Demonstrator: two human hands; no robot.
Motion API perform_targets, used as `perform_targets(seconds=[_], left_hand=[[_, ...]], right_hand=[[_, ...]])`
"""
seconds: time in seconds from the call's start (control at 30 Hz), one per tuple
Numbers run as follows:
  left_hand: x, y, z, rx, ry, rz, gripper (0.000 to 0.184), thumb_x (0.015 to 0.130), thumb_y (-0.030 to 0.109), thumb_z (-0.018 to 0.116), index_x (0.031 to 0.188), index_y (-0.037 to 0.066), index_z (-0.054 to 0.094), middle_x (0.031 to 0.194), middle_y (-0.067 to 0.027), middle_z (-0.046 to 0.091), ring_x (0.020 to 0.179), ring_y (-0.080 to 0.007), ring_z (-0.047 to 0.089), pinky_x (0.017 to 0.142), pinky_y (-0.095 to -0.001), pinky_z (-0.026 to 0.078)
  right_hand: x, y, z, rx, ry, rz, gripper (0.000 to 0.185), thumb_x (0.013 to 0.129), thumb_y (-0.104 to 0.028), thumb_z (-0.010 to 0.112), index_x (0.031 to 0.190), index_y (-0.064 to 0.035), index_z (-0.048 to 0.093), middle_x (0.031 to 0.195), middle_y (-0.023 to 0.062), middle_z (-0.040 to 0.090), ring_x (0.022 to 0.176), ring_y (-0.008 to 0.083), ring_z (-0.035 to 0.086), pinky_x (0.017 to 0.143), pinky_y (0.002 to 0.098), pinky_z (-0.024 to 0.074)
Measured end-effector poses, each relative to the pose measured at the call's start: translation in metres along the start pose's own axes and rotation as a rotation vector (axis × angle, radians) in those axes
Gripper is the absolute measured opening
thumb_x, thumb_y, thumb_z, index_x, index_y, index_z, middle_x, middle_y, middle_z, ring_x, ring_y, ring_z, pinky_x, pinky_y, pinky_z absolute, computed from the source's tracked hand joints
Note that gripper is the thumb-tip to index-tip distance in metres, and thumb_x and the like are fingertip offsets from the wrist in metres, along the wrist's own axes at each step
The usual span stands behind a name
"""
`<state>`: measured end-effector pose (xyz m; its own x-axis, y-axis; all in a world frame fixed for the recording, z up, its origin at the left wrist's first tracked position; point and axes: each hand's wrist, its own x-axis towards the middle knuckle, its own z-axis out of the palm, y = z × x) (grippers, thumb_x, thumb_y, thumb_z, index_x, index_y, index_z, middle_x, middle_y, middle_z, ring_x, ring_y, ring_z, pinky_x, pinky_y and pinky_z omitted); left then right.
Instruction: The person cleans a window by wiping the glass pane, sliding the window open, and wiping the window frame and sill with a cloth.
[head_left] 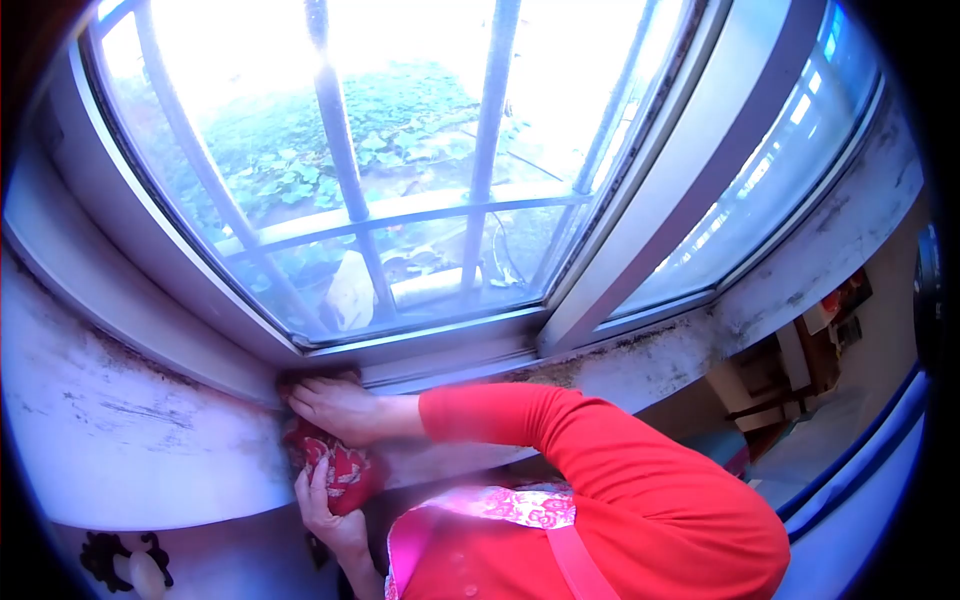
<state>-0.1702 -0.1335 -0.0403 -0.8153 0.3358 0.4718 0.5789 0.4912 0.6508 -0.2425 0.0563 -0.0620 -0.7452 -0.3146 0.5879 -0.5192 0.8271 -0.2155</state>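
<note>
Below the window's (430, 335) lower left corner, the left hand (328, 512) holds the cloth (352, 478) while the right hand (338, 405) presses, its grip unclear; pressing seems the present step, any shift calling for steady support

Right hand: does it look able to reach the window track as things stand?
Likely yes: the right hand is beside the left end of the track, with nothing visible blocking it.
</note>
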Motion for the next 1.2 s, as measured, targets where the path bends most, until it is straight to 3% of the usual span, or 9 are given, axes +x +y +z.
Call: perform_targets(seconds=[0.17,0.27,0.3,0.33,0.47,0.63,0.77,0.93,1.2], left_hand=[[0.013,0.016,-0.001,-0.043,-0.054,0.000,0.053,0.066,-0.009,0.065,0.117,0.006,0.067,0.115,-0.0193,0.062,0.108,-0.0412,0.061,0.097,-0.0446,0.048],[0.016,0.010,0.002,-0.044,-0.059,0.045,0.053,0.065,-0.007,0.066,0.117,0.006,0.068,0.114,-0.0204,0.062,0.108,-0.0416,0.060,0.097,-0.0450,0.048],[0.015,0.009,0.002,-0.040,-0.053,0.060,0.053,0.066,-0.004,0.068,0.118,0.007,0.068,0.115,-0.0213,0.062,0.108,-0.0420,0.060,0.097,-0.0451,0.048],[0.014,0.006,0.002,-0.046,-0.046,0.070,0.052,0.067,-0.003,0.070,0.118,0.008,0.068,0.116,-0.0213,0.062,0.108,-0.0419,0.060,0.097,-0.0448,0.048],[0.004,0.003,-0.002,-0.020,-0.054,-0.022,0.055,0.067,-0.005,0.071,0.120,0.008,0.067,0.119,-0.0185,0.062,0.113,-0.0378,0.060,0.099,-0.0412,0.047],[0.008,-0.001,0.004,-0.068,-0.041,-0.040,0.056,0.064,-0.004,0.074,0.119,0.008,0.068,0.117,-0.0172,0.062,0.109,-0.0355,0.062,0.097,-0.0400,0.048],[0.014,-0.003,0.004,-0.044,-0.073,-0.024,0.056,0.065,-0.005,0.073,0.119,0.007,0.067,0.116,-0.0157,0.062,0.111,-0.0338,0.061,0.099,-0.0394,0.047],[0.019,0.002,0.006,-0.026,-0.090,-0.002,0.059,0.064,-0.004,0.074,0.121,0.007,0.066,0.116,-0.0158,0.063,0.110,-0.0347,0.061,0.099,-0.0396,0.047],[0.015,0.018,0.013,0.030,-0.092,0.007,0.055,0.065,-0.002,0.075,0.119,0.009,0.068,0.119,-0.0159,0.062,0.109,-0.0354,0.062,0.097,-0.0402,0.048]], right_hand=[[0.004,-0.001,-0.022,0.055,-0.285,0.108,0.046,0.077,-0.016,0.061,0.118,0.0046,0.056,0.110,0.0169,0.058,0.106,0.0307,0.058,0.089,0.0388,0.0498],[-0.021,0.007,0.008,-0.146,-0.227,0.143,0.040,0.079,-0.017,0.059,0.114,0.0016,0.058,0.108,0.0157,0.059,0.104,0.0293,0.060,0.089,0.0375,0.0503],[-0.021,-0.003,-0.008,-0.287,-0.333,0.255,0.036,0.079,-0.018,0.060,0.111,-0.0012,0.060,0.107,0.0146,0.060,0.100,0.0280,0.061,0.087,0.0363,0.0508],[-0.022,-0.003,-0.024,-0.342,-0.404,0.204,0.037,0.078,-0.017,0.062,0.111,-0.0005,0.060,0.107,0.0147,0.060,0.098,0.0287,0.062,0.087,0.0360,0.0511],[-0.016,-0.007,-0.034,-0.113,-0.197,0.113,0.067,0.069,-0.013,0.068,0.130,0.0082,0.050,0.108,0.0191,0.056,0.102,0.0336,0.056,0.086,0.0387,0.0492],[-0.008,-0.021,-0.022,-0.293,-0.172,0.100,0.055,0.078,-0.015,0.058,0.131,0.0011,0.054,0.112,0.0182,0.056,0.096,0.0306,0.054,0.086,0.0363,0.0463],[-0.010,-0.019,-0.018,-0.402,-0.165,0.052,0.050,0.079,-0.017,0.057,0.125,0.0010,0.058,0.113,0.0163,0.057,0.095,0.0287,0.052,0.086,0.0362,0.0454],[-0.007,-0.001,0.004,-0.097,-0.089,-0.031,0.047,0.082,-0.016,0.056,0.125,0.0018,0.057,0.120,0.0149,0.059,0.117,0.0295,0.055,0.099,0.0386,0.0453],[-0.021,0.006,-0.022,0.004,-0.237,0.150,0.050,0.077,-0.014,0.062,0.123,0.0025,0.056,0.113,0.0170,0.060,0.105,0.0315,0.060,0.092,0.0383,0.0487]])
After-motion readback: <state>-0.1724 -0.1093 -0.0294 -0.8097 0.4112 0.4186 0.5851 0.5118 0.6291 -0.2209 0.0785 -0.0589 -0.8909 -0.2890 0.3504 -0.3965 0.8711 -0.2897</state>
